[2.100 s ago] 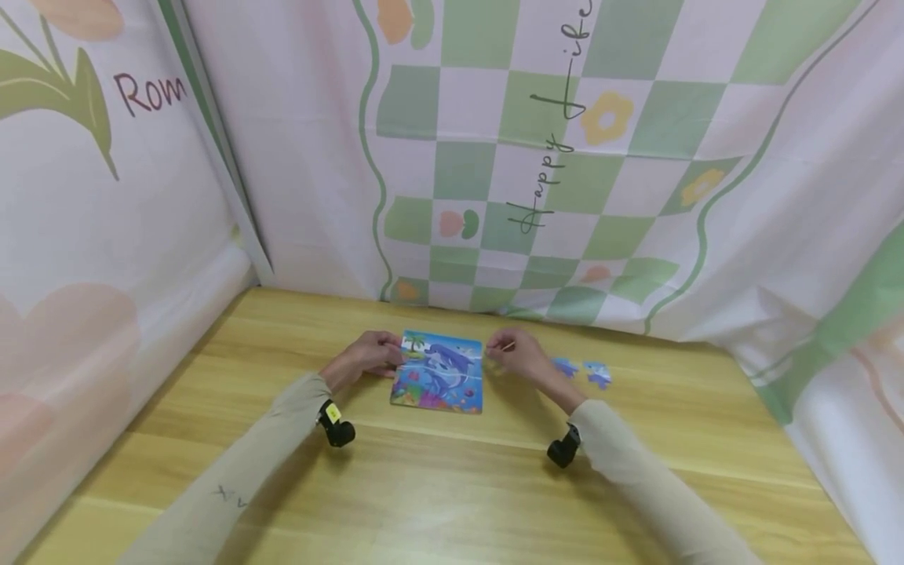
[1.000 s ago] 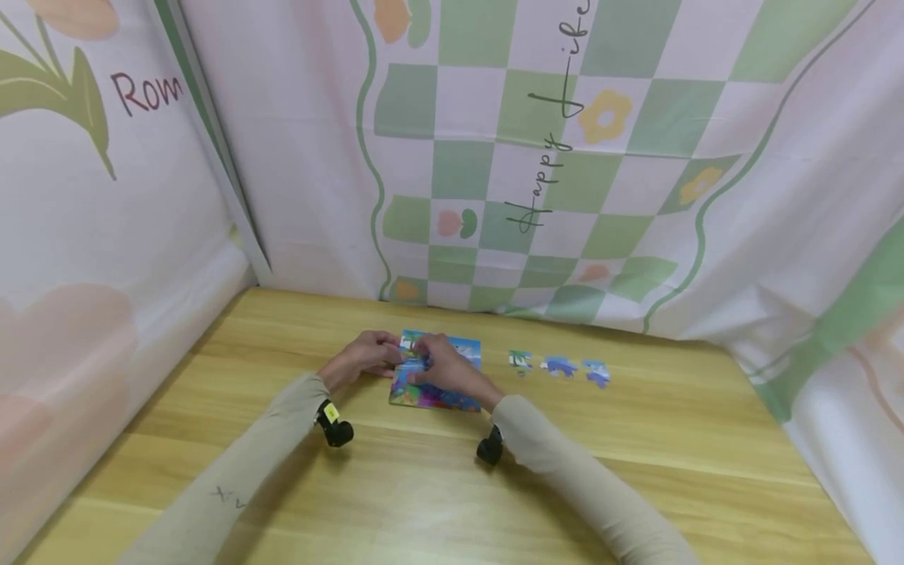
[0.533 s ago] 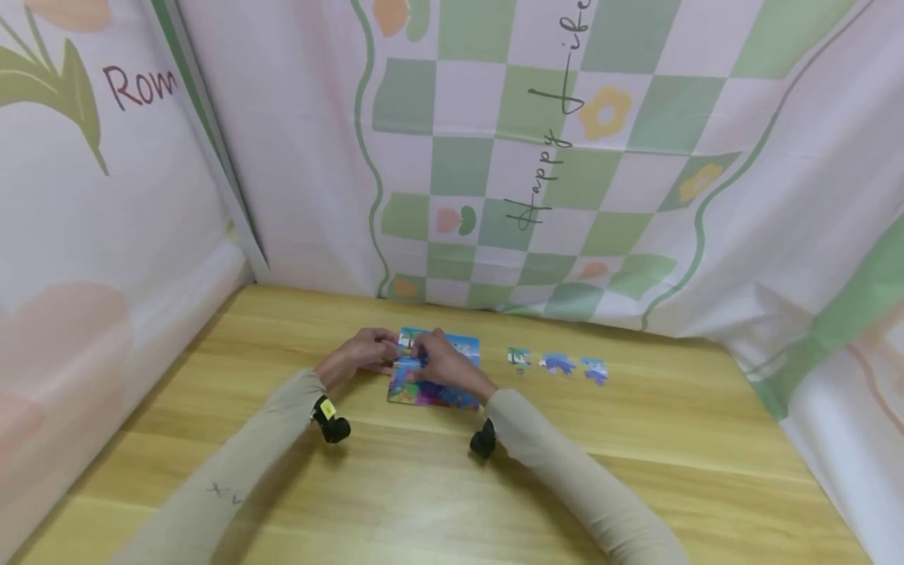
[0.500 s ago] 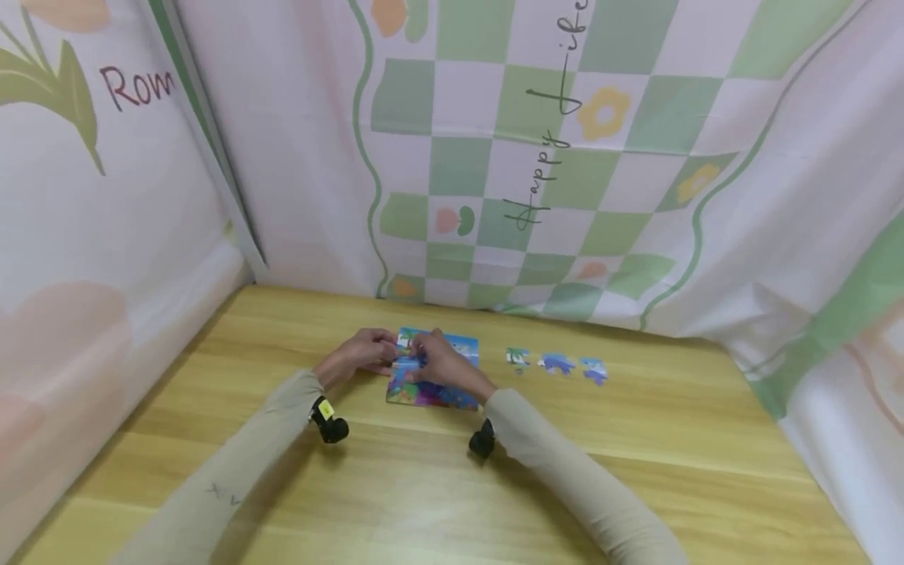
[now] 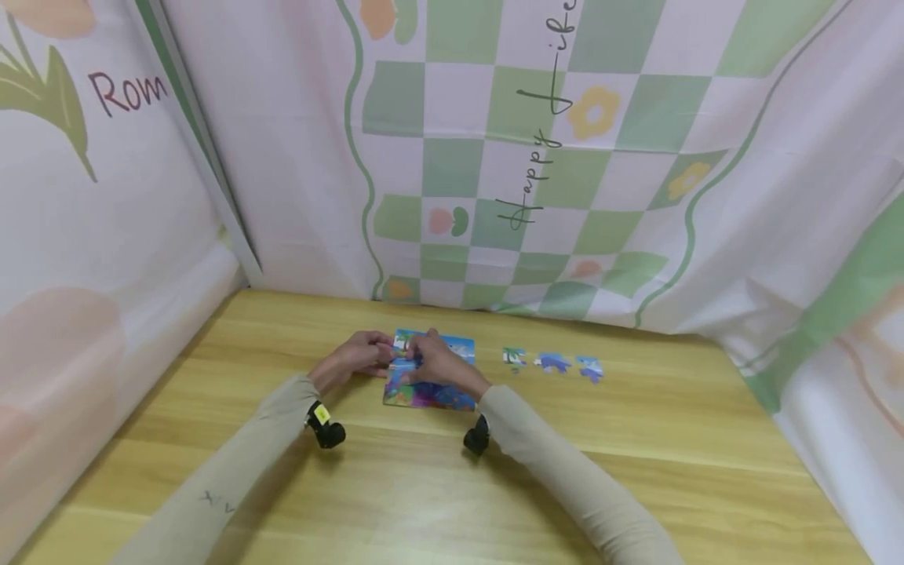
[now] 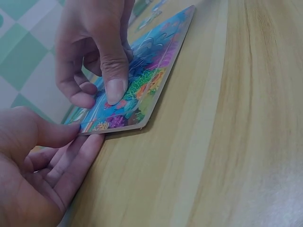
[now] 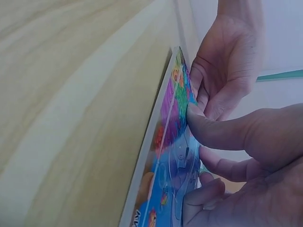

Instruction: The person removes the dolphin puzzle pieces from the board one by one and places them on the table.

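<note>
Yellowish tbl [image 5: 424, 494]: 3 pcs [image 5: 554, 362] nr puzzle [image 5: 432, 397].

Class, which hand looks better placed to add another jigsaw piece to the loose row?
Probably the right hand: it touches the sea-scene jigsaw and is nearer the three loose pieces, while the left hand holds the jigsaw's left edge.

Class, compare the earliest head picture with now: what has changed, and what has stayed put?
The right hand moved left, from beside the puzzle board to over it, fingers touching it. The palm-tree piece, apparently let go, now lies on the table. Unchanged: the left hand holds the puzzle board's left edge; the middle piece and far-right piece lie where they were.
</note>
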`<state>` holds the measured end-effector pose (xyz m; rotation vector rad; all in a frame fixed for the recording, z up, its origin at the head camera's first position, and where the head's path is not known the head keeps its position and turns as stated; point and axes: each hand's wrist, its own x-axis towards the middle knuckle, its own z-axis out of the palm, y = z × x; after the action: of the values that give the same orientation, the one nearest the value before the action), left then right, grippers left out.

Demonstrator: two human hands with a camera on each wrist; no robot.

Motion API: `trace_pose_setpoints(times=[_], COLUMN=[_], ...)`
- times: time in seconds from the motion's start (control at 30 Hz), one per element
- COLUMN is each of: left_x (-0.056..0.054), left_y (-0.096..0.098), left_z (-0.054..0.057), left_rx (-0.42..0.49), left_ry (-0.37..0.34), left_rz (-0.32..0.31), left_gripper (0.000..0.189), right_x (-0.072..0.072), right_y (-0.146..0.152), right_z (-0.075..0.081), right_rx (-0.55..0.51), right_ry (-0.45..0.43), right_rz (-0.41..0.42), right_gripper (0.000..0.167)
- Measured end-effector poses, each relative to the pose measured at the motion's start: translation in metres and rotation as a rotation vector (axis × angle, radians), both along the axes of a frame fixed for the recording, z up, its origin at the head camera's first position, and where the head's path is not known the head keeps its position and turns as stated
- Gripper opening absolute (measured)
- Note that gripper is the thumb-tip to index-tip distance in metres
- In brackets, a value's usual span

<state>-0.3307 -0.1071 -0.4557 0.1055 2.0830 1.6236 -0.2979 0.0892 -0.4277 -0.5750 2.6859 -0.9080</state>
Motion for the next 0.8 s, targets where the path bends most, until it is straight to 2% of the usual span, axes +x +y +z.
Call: trace_pose_setpoints(times=[0.27,0.5,0.67,0.8], left_x=[0.001,0.001,0.0,0.0], left_y=[0.0,0.001,0.002,0.002], left_z=[0.001,-0.003,-0.004,-0.003], left_rx=[0.004,-0.011,-0.015,-0.015], left_ry=[0.021,0.016,0.015,0.017], left_rz=[-0.012,0.012,0.02,0.026], left_gripper=[0.044,0.041,0.041,0.042], right_x=[0.003,0.003,-0.002,-0.001], right_y=[-0.001,0.003,0.01,0.012], right_z=[0.0,-0.006,-0.008,-0.005], right_rx=[-0.012,0.023,-0.028,-0.074], right_ry=[-0.032,0.046,0.072,0.052], right_rz=[-0.05,0.041,0.124,0.107], right_gripper=[0.039,0.029,0.022,0.026])
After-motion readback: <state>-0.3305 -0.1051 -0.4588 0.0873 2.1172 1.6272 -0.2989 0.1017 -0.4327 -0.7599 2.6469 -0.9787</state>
